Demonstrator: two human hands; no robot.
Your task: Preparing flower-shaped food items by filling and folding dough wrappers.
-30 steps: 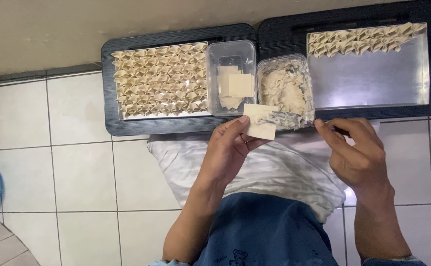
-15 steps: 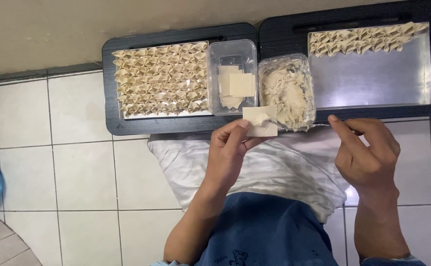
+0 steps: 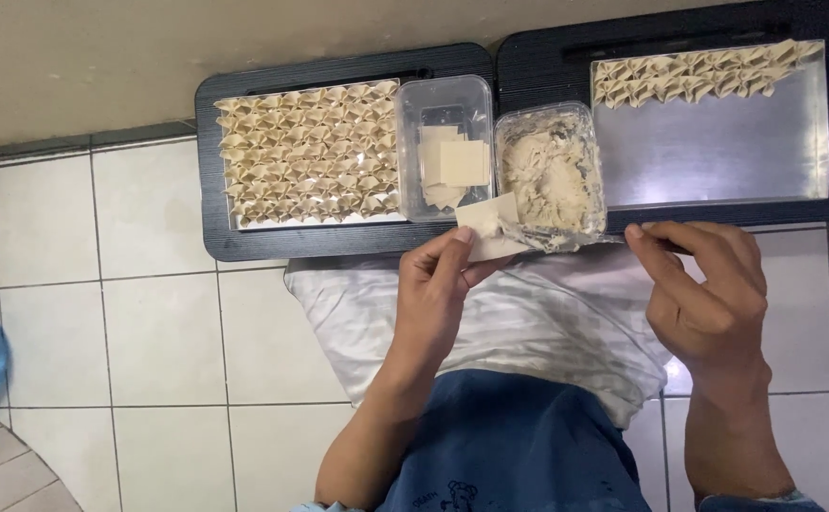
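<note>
The left hand (image 3: 438,284) is up off the lap, forearm rising straight from the blue shirt (image 3: 519,446), fingers curled and pinching a pale square wrapper (image 3: 490,226) by its lower edge. The wrapper sits just in front of the clear tub of filling (image 3: 552,175), overlapping its near corner. The right hand (image 3: 708,294) hovers to the side, wrist bent, fingers drawn together around something thin and dark; I can't tell what it is. Next to the filling, a second clear tub (image 3: 445,147) holds a stack of flat wrappers. On the left black tray (image 3: 210,180) lie tight rows of folded dumplings (image 3: 305,152). The right tray's metal sheet (image 3: 718,152) carries only one strip of them along its far edge.
</note>
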